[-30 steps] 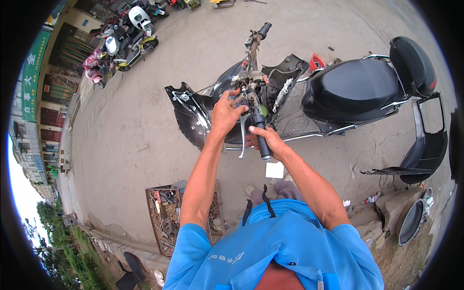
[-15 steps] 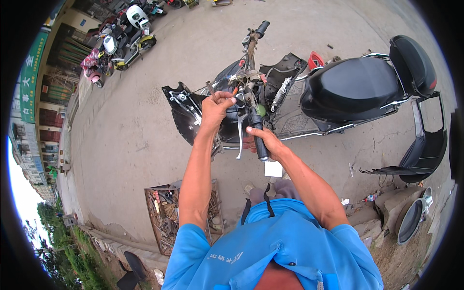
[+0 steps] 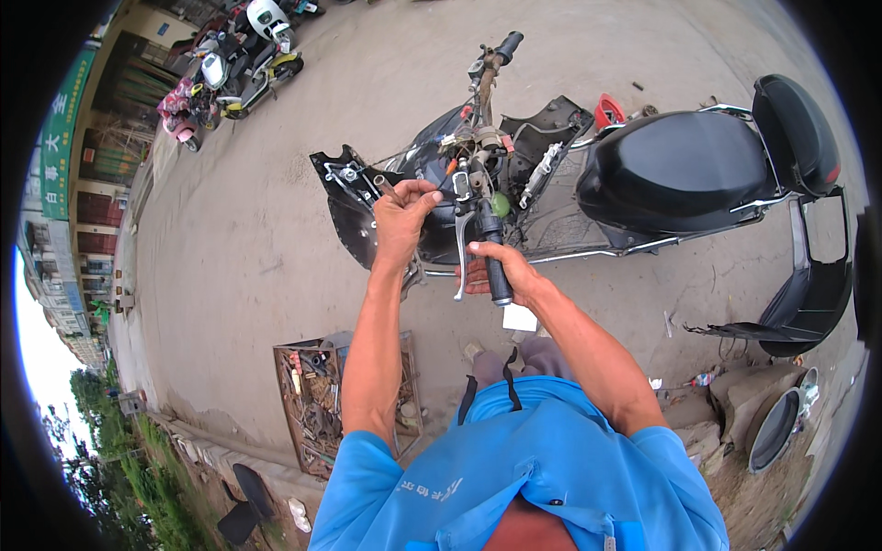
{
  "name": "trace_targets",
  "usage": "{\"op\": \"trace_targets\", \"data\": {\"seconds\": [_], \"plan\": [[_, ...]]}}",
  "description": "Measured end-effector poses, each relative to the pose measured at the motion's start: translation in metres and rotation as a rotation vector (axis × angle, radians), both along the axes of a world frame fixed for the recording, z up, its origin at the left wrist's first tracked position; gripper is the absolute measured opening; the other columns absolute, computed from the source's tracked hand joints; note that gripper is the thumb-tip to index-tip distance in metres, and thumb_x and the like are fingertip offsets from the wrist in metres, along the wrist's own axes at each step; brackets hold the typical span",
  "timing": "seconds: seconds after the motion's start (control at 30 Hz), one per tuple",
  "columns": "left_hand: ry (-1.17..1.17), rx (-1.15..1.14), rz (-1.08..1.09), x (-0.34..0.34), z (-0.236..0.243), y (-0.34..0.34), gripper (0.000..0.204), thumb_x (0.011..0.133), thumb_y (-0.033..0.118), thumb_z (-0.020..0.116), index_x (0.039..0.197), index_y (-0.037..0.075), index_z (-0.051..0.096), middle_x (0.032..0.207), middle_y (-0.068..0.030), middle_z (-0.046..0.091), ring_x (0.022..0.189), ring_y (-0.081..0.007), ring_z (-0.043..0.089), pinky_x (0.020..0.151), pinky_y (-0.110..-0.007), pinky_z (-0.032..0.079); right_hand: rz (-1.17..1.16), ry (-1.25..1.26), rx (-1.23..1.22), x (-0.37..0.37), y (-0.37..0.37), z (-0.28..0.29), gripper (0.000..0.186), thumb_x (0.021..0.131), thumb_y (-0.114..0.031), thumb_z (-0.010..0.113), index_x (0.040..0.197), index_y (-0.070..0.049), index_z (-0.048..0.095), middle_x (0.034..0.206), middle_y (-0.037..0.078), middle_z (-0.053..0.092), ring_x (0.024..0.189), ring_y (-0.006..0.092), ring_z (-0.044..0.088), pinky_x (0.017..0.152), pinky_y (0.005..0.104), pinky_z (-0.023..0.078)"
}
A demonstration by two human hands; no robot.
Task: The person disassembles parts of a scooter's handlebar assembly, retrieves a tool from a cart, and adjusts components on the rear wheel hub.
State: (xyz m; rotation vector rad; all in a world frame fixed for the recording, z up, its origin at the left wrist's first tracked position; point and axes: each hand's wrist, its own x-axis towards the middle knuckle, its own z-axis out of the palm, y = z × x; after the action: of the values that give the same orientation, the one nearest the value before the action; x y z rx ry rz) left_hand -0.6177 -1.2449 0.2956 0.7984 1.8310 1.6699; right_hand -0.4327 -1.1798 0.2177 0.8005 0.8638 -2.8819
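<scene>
A partly dismantled scooter stands in front of me, its handlebar [image 3: 487, 92] stripped of covers and its wiring showing. My left hand [image 3: 401, 220] is closed round a brownish rod-like tool [image 3: 387, 189], one end sticking out above the fist; its kind cannot be made out. The thumb and forefinger lie close to the brake lever's mount [image 3: 461, 186]. My right hand [image 3: 511, 272] wraps the black handlebar grip [image 3: 499, 281], thumb on top and fingers beneath, near the silver brake lever [image 3: 461, 257]. An orange-tipped piece [image 3: 451, 166] sits among the wires.
The black seat [image 3: 675, 174] and backrest lie to the right, with a loose black panel [image 3: 808, 285] on the ground beyond. A tray of tools and scrap [image 3: 312, 404] stands near my left arm. Other scooters [image 3: 248, 69] are parked far left. A metal basin [image 3: 774, 430] rests lower right.
My left hand has drawn slightly left, away from the lever mount, and its tool has tilted further left. My right hand remains on the grip. The view has shifted a little.
</scene>
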Motion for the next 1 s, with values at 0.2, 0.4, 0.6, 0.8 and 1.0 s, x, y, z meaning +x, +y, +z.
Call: {"op": "trace_targets", "data": {"seconds": [0.2, 0.4, 0.6, 0.8, 1.0], "plan": [[0.000, -0.051, -0.016, -0.008, 0.003, 0.000, 0.019, 0.082, 0.010, 0.082, 0.095, 0.002, 0.072, 0.068, 0.0074, 0.059, 0.054, -0.0001, 0.043, 0.048, -0.019, 0.031, -0.016, -0.015, 0.017, -0.001, 0.000, -0.002, 0.043, 0.091, -0.040, 0.067, 0.111, -0.002, 0.059, 0.104, 0.019, 0.068, 0.095, 0.0297, 0.070, 0.086, 0.0413, 0.057], [-0.013, -0.079, -0.028, -0.007, 0.011, 0.003, 0.015, 0.085, 0.006, 0.079, 0.095, -0.001, 0.069, 0.069, 0.0072, 0.058, 0.056, 0.0003, 0.044, 0.050, -0.018, 0.030, -0.023, -0.022, 0.035, -0.001, 0.000, -0.005, 0.041, 0.090, -0.039, 0.067, 0.108, -0.003, 0.059, 0.100, 0.017, 0.067, 0.091, 0.0284, 0.069, 0.085, 0.0423, 0.057], [-0.036, -0.076, 0.005, -0.007, 0.001, 0.002, 0.019, 0.082, 0.009, 0.082, 0.095, 0.001, 0.071, 0.065, 0.0092, 0.054, 0.053, -0.0004, 0.039, 0.047, -0.019, 0.028, -0.048, -0.024, 0.029, -0.001, -0.002, -0.006, 0.038, 0.089, -0.036, 0.069, 0.106, -0.003, 0.058, 0.096, 0.017, 0.067, 0.085, 0.0272, 0.068, 0.078, 0.0417, 0.058], [-0.078, -0.099, -0.018, -0.006, 0.009, 0.013, 0.017, 0.083, 0.009, 0.080, 0.095, 0.000, 0.071, 0.071, 0.0067, 0.060, 0.059, -0.0006, 0.045, 0.053, -0.019, 0.032, -0.076, -0.063, 0.095, -0.001, 0.001, -0.005, 0.036, 0.087, -0.032, 0.071, 0.101, -0.002, 0.056, 0.082, 0.013, 0.067, 0.069, 0.0223, 0.067, 0.065, 0.0386, 0.058], [-0.038, -0.169, -0.034, -0.009, 0.012, 0.017, 0.024, 0.082, 0.010, 0.081, 0.099, -0.002, 0.070, 0.065, 0.0081, 0.054, 0.052, -0.0013, 0.038, 0.048, -0.020, 0.027, -0.070, -0.090, 0.151, -0.002, 0.001, -0.003, 0.036, 0.088, -0.032, 0.070, 0.102, -0.002, 0.056, 0.080, 0.013, 0.067, 0.065, 0.0215, 0.067, 0.063, 0.0368, 0.058]]}}
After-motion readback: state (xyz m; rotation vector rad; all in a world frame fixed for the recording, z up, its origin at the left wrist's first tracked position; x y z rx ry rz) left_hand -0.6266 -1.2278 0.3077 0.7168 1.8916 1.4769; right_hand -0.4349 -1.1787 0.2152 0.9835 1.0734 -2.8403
